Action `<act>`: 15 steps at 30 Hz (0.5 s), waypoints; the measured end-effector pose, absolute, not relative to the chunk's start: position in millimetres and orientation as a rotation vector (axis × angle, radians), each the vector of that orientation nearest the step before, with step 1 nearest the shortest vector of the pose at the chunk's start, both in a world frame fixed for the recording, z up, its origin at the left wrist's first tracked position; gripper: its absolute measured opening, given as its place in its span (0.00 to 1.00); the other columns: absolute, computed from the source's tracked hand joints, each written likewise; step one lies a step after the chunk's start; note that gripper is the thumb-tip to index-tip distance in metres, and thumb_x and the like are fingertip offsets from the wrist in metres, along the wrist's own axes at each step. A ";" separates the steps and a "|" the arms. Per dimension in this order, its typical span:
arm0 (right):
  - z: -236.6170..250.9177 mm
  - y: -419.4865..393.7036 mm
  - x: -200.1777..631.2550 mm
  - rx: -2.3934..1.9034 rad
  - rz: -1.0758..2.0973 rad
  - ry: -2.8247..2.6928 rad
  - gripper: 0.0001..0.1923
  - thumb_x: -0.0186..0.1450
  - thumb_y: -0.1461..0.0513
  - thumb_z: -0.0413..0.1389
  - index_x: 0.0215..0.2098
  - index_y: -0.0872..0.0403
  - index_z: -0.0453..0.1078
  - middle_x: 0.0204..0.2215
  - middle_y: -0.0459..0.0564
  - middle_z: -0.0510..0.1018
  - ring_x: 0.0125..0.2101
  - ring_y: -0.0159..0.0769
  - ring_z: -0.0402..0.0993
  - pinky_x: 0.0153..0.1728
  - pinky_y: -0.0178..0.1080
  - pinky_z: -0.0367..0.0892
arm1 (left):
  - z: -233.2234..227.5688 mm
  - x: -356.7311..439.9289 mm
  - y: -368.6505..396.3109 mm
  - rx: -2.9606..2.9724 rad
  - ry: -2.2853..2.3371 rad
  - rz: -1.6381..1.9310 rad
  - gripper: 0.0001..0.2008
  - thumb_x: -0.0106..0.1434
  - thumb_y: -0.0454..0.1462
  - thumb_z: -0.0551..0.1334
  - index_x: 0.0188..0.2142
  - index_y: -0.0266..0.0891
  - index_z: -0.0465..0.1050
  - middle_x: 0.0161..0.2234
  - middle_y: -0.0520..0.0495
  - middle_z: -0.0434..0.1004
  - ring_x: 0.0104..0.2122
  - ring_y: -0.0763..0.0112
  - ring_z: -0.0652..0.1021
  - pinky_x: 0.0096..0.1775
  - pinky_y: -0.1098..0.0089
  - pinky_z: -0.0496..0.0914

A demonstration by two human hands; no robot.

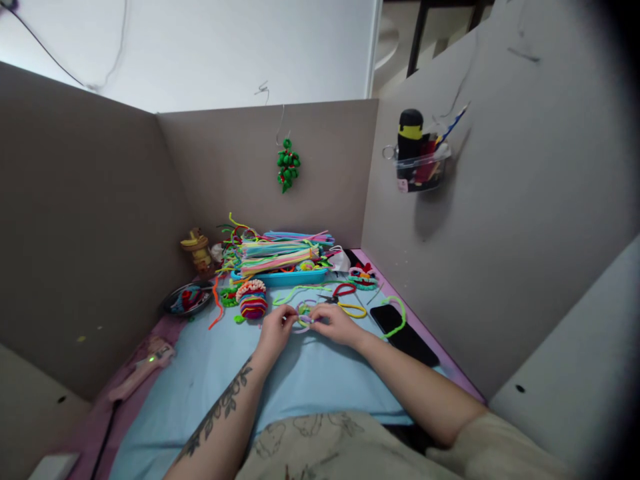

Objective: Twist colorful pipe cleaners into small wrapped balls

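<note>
The purple and green fuzzy loops (302,326) are over the middle of the blue-covered desk (320,383), pinched in the fingers of both the left hand (278,326) and the right hand (333,323). Just beyond lie scissors (336,301), with a striped ball (253,305) to their left. A black phone (413,343) lies along the right edge, a blue tray (290,279) near the far edge.

Worn on head, single view. Looking forward and down, from above shirt (325,443) at bottom edge. Close over blue cloth (320,373), aimed slightly beyond left hand (278,330) and right hand (334,323). Facing back panel (230,167), flanked by left panel (85,200) and right panel (500,167). Wide, darkened toward right edge.
</note>
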State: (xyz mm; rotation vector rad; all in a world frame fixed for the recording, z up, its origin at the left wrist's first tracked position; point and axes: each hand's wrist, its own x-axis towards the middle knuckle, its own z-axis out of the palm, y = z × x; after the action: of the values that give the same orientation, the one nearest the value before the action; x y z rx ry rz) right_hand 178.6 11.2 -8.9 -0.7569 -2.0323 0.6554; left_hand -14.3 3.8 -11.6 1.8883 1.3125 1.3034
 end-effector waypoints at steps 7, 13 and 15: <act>-15.0 16.3 179.6 -0.926 0.615 -1.962 0.02 0.57 0.64 0.57 0.28 0.55 0.71 0.29 0.48 0.75 0.32 0.34 0.71 0.37 0.36 0.64 | -11.1 -14.0 8.8 1.336 1.228 1.301 0.17 0.51 0.44 0.64 0.37 0.35 0.73 0.35 0.41 0.77 0.35 0.63 0.77 0.33 0.70 0.68; -14.1 15.5 176.6 -0.915 0.560 -1.943 0.02 0.57 0.64 0.57 0.26 0.55 0.70 0.28 0.48 0.74 0.31 0.34 0.70 0.35 0.35 0.63 | -9.9 -10.3 2.8 0.975 1.070 1.247 0.32 0.39 0.37 0.71 0.46 0.35 0.65 0.40 0.39 0.77 0.31 0.70 0.77 0.29 0.75 0.66; -14.4 15.4 175.8 -0.918 0.539 -1.929 0.03 0.57 0.64 0.57 0.26 0.55 0.70 0.28 0.48 0.74 0.32 0.34 0.69 0.35 0.35 0.63 | -10.5 -10.4 3.1 0.947 1.088 1.256 0.32 0.38 0.35 0.71 0.44 0.35 0.65 0.38 0.40 0.78 0.27 0.74 0.76 0.27 0.76 0.64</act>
State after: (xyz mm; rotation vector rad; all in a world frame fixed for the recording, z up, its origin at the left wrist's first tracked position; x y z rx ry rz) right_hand 175.8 15.4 -14.4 -0.9184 -1.9286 0.5393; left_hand -10.4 3.1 -10.5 0.9465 1.0879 1.2555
